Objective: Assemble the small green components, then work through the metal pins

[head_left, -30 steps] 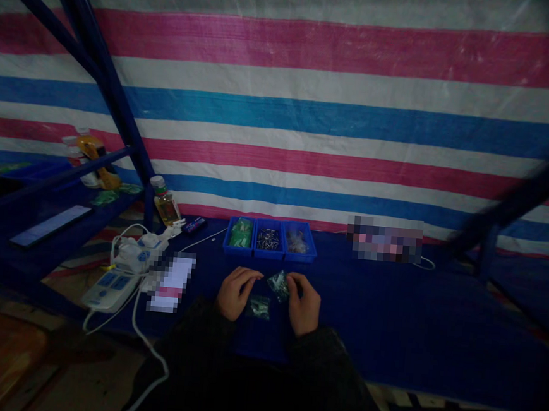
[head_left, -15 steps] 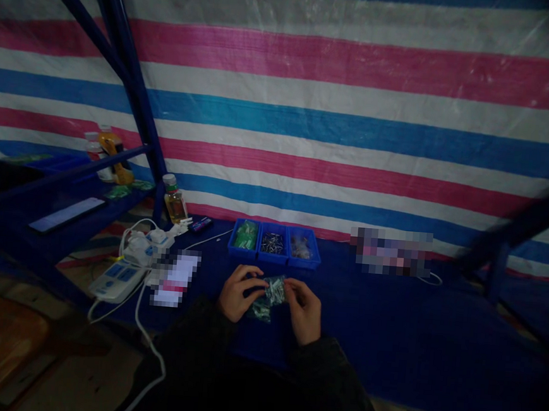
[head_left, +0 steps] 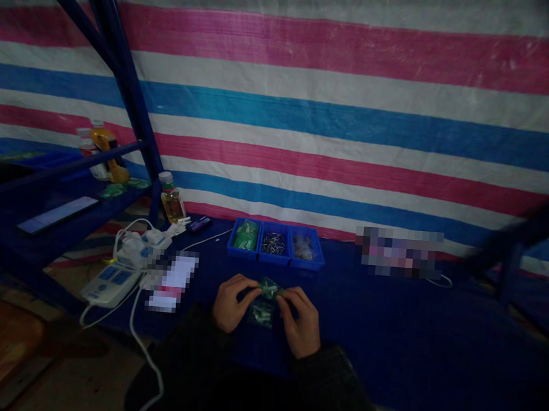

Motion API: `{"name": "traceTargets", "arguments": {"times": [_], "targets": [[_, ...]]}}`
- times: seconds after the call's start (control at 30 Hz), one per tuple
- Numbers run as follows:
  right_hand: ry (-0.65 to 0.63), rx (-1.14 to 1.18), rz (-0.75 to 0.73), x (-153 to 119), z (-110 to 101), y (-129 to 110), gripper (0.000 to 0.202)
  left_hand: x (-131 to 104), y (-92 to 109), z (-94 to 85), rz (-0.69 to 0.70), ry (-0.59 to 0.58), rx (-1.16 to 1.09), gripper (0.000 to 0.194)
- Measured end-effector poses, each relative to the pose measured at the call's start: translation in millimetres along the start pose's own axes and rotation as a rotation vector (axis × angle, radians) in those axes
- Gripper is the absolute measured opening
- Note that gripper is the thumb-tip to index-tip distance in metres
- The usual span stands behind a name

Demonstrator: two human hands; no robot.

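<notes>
Head view: one small bag, the upper bag (head_left: 269, 287), is pinched at its two sides. Its left side is held between thumb and fingertips of the left hand (head_left: 231, 305), its right side likewise by the right hand (head_left: 304, 325); both hands are nearly closed at the tips, palms loosely curled. Pale pieces are seen through the film; count not readable. The lower bag (head_left: 261, 314) lies on the table (head_left: 388, 328), nearer the body; whether the two bags touch cannot be told. Beyond the hands, three blue bins are set side by side: left bin (head_left: 242, 253) with green bags, middle bin (head_left: 274, 258) with metal pieces, right bin (head_left: 306, 264) with clear bags. Step in hand is judged to be two-handed handling of the filled bag by its edges. For any further move, an even, light pinch at both sides seems called for, with the lower bag left undragged; whether the mouth is sealed cannot be made out.
</notes>
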State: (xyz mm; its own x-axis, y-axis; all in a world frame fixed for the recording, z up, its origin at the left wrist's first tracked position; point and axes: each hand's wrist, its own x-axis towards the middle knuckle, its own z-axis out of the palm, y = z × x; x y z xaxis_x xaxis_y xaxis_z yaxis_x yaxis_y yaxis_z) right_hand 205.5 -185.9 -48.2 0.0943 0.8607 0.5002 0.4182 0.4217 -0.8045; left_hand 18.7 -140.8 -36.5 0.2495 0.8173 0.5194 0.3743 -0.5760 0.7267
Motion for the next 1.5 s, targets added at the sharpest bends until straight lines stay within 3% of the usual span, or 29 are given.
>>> {"name": "traceTargets", "arguments": {"times": [0.17,0.3,0.5,0.8,1.0,1.27,1.5], "targets": [[0.029,0.045,0.085,-4,4,12,0.015,-3,0,1.7,-0.100,0.011,-0.029,0.007],[0.072,0.124,0.140,-6,6,16,0.023,-2,4,-2.7,-0.056,-0.068,-0.038,0.015],[0.036,0.061,0.095,-4,1,9,0.021,-1,2,-5.1,-0.019,-0.134,-0.038,0.029],[0.013,0.024,0.059,-1,1,8,0.019,1,2,-5.8,0.007,-0.068,-0.011,0.016],[0.068,-0.042,-0.013,2,-1,3,0.019,2,5,-6.3,0.039,-0.002,0.027,0.013],[0.031,0.039,0.131,-3,4,11,0.016,-2,2,-1.2,-0.108,0.035,-0.028,0.008],[0.031,0.066,0.124,-4,4,13,0.015,-1,1,-5.4,-0.041,-0.041,-0.006,0.020]]}}
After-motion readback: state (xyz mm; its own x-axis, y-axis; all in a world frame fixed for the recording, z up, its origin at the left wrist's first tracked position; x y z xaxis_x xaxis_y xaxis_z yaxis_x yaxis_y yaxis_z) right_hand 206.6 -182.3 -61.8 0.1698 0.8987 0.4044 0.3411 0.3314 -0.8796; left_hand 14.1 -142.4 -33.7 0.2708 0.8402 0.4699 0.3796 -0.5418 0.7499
